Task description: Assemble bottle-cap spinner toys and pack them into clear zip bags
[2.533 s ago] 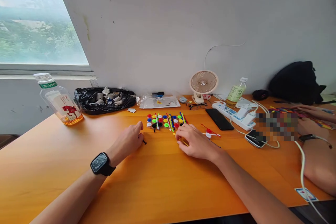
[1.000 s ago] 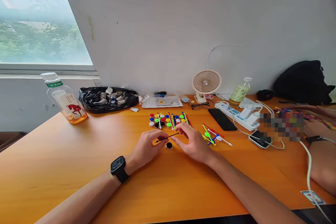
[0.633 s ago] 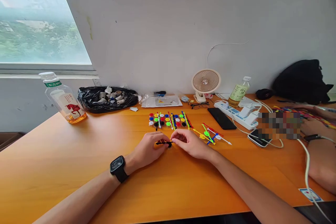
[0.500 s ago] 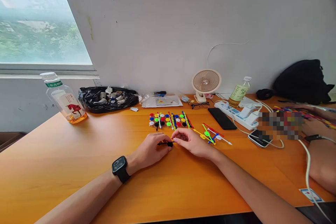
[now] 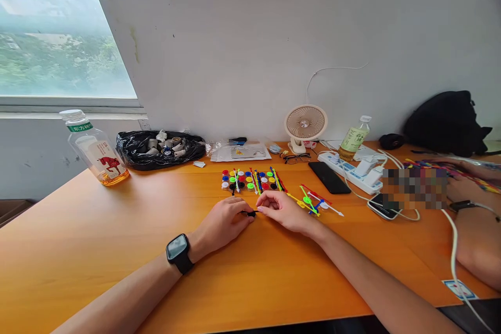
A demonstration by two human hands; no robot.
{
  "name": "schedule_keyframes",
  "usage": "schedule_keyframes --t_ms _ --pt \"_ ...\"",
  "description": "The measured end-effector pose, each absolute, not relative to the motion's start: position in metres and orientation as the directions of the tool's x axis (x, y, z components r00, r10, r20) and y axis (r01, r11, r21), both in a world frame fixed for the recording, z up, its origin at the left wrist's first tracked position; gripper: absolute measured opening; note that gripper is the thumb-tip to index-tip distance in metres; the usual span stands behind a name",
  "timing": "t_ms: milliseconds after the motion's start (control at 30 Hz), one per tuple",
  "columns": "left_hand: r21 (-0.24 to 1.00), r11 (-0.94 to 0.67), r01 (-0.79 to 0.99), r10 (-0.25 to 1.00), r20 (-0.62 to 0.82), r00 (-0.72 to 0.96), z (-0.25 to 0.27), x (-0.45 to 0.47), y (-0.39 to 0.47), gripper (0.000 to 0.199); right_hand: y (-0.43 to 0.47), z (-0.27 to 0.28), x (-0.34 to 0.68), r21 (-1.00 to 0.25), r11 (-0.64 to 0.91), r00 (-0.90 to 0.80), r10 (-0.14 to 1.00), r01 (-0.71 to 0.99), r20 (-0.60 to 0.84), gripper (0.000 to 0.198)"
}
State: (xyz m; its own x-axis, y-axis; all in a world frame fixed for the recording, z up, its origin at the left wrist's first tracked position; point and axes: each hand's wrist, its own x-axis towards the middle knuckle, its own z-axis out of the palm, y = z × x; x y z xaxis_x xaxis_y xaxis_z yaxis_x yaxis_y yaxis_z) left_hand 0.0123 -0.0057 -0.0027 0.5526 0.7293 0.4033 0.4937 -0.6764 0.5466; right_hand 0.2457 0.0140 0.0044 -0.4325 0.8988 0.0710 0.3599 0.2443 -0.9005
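Note:
My left hand [image 5: 224,222], with a black smartwatch [image 5: 178,249] on its wrist, is closed on a small black arrow spinner [image 5: 252,214] just above the table. The thumb and fingertips hold the spinner's round black part. My right hand [image 5: 285,212] pinches the thin end of the same black arrow from the right. Fingers cover part of the arrow. Beyond my hands lie rows of coloured round discs [image 5: 250,186] with arrow-shaped pointers [image 5: 256,180] across them. Beside my right hand is a loose group of assembled-looking arrow spinners [image 5: 306,200] in yellow, green, blue, red and white.
On the wooden table [image 5: 117,271] stand a tea bottle [image 5: 99,154], a black plastic bag [image 5: 133,154], a small fan [image 5: 305,124], a phone [image 5: 329,177], a white power strip [image 5: 350,172] and another bottle [image 5: 354,138]. Another person's arm [image 5: 479,240] rests at the right beside cables.
The black arrow shows less between my fingers, and my two hands are slightly closer to the spinner. The whole view has shifted a little; other things stay put.

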Motion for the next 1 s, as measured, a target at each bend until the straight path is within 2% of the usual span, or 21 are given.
schedule_keyframes --t_ms 200,400,1000 --pt "0.367 -0.737 0.567 0.675 0.435 0.596 0.001 0.013 -0.008 0.013 0.019 -0.003 0.244 -0.879 0.286 -0.416 0.903 0.382 0.113 0.020" --pt "0.279 -0.740 0.612 0.667 0.418 0.617 0.000 0.016 -0.010 0.016 0.019 -0.003 0.242 -0.858 0.294 -0.422 0.901 0.421 0.102 0.015" --pt "0.380 -0.747 0.545 0.663 0.480 0.574 -0.011 0.016 -0.006 0.012 0.018 0.001 0.243 -0.855 0.288 -0.437 0.896 0.431 0.081 0.018"
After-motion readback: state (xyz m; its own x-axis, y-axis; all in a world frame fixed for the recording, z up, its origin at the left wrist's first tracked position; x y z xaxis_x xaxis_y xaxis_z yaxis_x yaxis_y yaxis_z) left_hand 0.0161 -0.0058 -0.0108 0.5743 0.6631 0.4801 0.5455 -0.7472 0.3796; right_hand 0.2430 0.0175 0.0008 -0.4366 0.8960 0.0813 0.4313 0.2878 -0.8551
